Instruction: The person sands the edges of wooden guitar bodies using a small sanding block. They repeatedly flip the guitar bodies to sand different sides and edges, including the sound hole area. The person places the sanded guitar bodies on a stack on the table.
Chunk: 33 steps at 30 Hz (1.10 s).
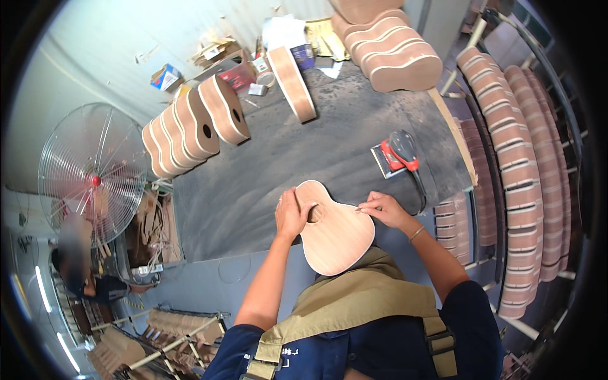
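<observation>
A pale wooden guitar body (339, 237) with a white-edged rim and a round sound hole rests at the front edge of the dark workbench (228, 209), against my apron. My left hand (290, 212) grips its left side beside the sound hole, fingers on the rim and thumb on the top. My right hand (389, 209) is closed in a pinch at the body's upper right edge; whatever small thing lies between the fingertips is too small to make out. A red and black sander (399, 152) with its cord lies to the right on the bench.
More guitar bodies stand at back left (180, 133), back middle (291, 82) and back right (386, 44), with boxes and papers between. A wire fan (92, 177) and another person (82, 272) are at left. Racks of bodies (506, 177) line the right; others (183, 323) stand lower left.
</observation>
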### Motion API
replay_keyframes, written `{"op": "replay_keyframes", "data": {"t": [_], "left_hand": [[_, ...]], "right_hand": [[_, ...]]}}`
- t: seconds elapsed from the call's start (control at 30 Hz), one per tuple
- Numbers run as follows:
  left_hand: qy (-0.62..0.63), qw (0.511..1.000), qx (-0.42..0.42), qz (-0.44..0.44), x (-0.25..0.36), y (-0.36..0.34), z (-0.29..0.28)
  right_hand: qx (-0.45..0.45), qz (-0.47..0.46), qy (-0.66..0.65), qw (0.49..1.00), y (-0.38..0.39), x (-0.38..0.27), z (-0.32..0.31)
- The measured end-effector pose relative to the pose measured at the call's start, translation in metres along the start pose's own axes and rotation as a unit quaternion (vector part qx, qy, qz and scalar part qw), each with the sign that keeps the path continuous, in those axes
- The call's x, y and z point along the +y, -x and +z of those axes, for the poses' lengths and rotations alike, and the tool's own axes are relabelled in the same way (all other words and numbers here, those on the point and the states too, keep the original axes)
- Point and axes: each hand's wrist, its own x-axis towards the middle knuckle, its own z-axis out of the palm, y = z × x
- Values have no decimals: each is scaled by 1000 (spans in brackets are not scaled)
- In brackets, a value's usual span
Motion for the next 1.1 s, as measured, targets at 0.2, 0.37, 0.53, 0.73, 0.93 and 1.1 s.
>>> {"op": "replay_keyframes", "data": {"t": [0.2,0.37,0.53,0.73,0.93,1.1], "left_hand": [[-1,1000,7,-1,4,-1,1],[11,999,40,-4,-9,6,1],[-22,995,51,-81,0,48,-23],[-103,967,-77,218,7,38,-37],[-78,981,-146,103,10,43,-28],[-80,987,-111,88,9,49,-22]], "right_hand": [[307,19,51,950,85,-24,69],[403,16,48,914,91,-32,104],[282,-44,41,957,7,-1,34],[-9,-53,40,998,-125,23,-15],[-127,-87,61,986,-185,9,-1],[-114,-66,74,989,-151,7,-23]]}}
